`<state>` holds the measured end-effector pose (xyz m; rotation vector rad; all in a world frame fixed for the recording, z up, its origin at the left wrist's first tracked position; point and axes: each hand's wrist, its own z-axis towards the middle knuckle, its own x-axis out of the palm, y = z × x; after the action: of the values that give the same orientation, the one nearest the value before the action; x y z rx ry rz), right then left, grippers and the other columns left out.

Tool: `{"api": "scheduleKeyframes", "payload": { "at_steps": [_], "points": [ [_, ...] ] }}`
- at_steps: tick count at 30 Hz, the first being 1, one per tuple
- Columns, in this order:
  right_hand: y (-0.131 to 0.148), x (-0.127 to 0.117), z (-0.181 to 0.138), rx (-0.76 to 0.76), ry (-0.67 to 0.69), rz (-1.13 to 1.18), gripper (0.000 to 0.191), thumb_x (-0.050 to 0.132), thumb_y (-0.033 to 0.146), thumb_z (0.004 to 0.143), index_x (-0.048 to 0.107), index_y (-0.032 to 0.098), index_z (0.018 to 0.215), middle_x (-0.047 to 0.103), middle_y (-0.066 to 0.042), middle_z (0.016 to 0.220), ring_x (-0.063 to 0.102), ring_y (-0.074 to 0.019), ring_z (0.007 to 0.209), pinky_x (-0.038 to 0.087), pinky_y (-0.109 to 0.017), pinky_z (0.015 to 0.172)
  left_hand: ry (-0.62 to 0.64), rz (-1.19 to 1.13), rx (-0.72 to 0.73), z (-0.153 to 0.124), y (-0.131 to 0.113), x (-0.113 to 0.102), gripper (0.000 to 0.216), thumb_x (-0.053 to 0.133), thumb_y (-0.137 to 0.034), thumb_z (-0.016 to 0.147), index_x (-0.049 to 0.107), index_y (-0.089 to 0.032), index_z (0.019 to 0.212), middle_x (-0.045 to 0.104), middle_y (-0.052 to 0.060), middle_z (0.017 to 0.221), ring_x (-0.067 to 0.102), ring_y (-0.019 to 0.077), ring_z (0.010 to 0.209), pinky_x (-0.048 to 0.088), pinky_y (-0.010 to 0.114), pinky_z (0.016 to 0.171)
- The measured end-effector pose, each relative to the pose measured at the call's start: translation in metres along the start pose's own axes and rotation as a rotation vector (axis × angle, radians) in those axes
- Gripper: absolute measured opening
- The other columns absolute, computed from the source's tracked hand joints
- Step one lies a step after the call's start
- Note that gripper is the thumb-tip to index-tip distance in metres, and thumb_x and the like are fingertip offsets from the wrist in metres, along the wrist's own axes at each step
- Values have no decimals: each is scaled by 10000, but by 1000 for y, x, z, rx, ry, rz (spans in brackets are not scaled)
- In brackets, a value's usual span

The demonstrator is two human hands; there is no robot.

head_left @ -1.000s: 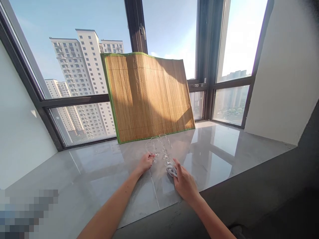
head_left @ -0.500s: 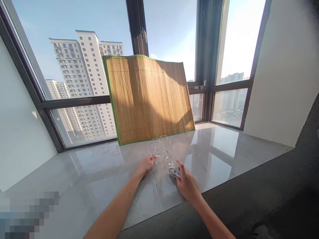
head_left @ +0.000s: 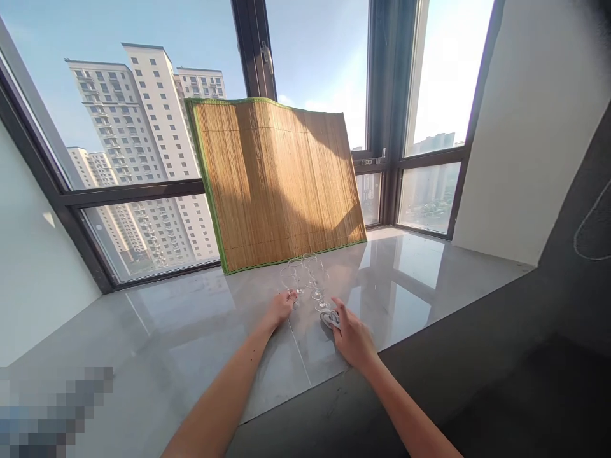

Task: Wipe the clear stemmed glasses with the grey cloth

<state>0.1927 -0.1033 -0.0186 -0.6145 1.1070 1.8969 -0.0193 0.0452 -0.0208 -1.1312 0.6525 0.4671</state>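
On the grey sill (head_left: 181, 331), the foot of the nearest wine glass (head_left: 289, 280) is touched by the left hand (head_left: 279, 308); a firm grasp cannot be told. Just right, a small cloth (head_left: 329, 318) is pinched by the right hand (head_left: 353, 340); behind, a bamboo mat (head_left: 277, 184) is propped against the window

Strong daylight enters through the windows (head_left: 143, 127), overexposing the right pane, casting glare on the glossy sill (head_left: 405, 273) and a diagonal shadow across the bamboo mat (head_left: 277, 184); edges show wide-angle bending, and the lower-left corner is pixelated.
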Motion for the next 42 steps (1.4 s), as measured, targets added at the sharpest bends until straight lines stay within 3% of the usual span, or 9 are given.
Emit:
{"api": "scheduleKeyframes", "payload": {
  "at_steps": [10, 15, 19, 21, 25, 30, 33, 36, 42],
  "points": [
    [0, 2, 5, 3, 73, 25, 582, 440, 127, 872, 290, 241, 1422, 615, -94, 1136, 595, -211, 973, 380, -251, 721, -28, 129, -10, 3, 3, 0, 381, 417, -459, 923, 654, -185, 803, 705, 78, 803, 627, 207, 735, 419, 287, 675],
    [-1, 0, 9, -11, 143, 45, 614, 475, 136, 856, 288, 246, 1430, 631, -84, 1100, 598, -205, 954, 382, -246, 706, -95, 144, 33, 2, 0, 0, 260, 494, -362, 884, 676, -182, 837, 690, 104, 1082, 631, 234, 941, 446, 307, 764],
    [3, -11, 0, -29, 73, 108, 630, 511, 121, 825, 297, 245, 1404, 650, -47, 1090, 606, -187, 927, 402, -242, 725, -178, 138, 71, -5, -12, -4, 206, 508, -307, 877, 682, -201, 911, 684, 80, 1073, 616, 225, 945, 442, 315, 777],
    [13, -23, -2, -74, 20, 80, 655, 534, 117, 808, 300, 253, 1405, 663, -28, 1061, 612, -179, 888, 407, -236, 699, -261, 186, 146, -13, -24, -7, 220, 490, -321, 900, 677, -205, 904, 691, 77, 993, 595, 232, 935, 427, 331, 785],
    [46, -56, 3, -261, -138, -138, 614, 526, 90, 805, 400, 258, 1382, 676, -24, 924, 606, -184, 852, 383, -226, 605, -438, 375, 456, -31, -50, -13, 192, 511, -280, 906, 649, -197, 802, 679, 71, 852, 541, 242, 922, 388, 374, 825],
    [76, -81, 14, -455, -275, -262, 539, 490, 51, 808, 494, 209, 1322, 684, -53, 873, 589, -184, 864, 387, -227, 620, -489, 417, 679, -45, -64, -17, 159, 517, -170, 892, 663, -221, 927, 687, 56, 921, 512, 235, 999, 361, 418, 938],
    [79, -81, 20, -396, -229, -245, 530, 476, 57, 810, 508, 225, 1312, 689, -57, 867, 587, -191, 880, 383, -226, 633, -450, 403, 736, -46, -60, -18, 196, 506, -160, 899, 673, -245, 957, 692, 48, 912, 519, 226, 1008, 352, 426, 981],
    [76, -77, 26, -259, -226, -174, 518, 503, 74, 790, 522, 239, 1281, 691, -55, 898, 593, -200, 911, 375, -227, 629, -457, 360, 679, -45, -53, -20, 208, 502, -198, 918, 685, -255, 997, 693, 51, 903, 521, 232, 1055, 369, 421, 969],
    [72, -82, 45, -23, -313, -114, 528, 513, 101, 770, 497, 256, 1275, 677, -34, 931, 602, -193, 854, 353, -237, 608, -485, 224, 638, -39, -50, -20, 230, 492, -235, 934, 703, -258, 1020, 691, 46, 871, 514, 221, 1090, 406, 379, 946]
  ]
}}
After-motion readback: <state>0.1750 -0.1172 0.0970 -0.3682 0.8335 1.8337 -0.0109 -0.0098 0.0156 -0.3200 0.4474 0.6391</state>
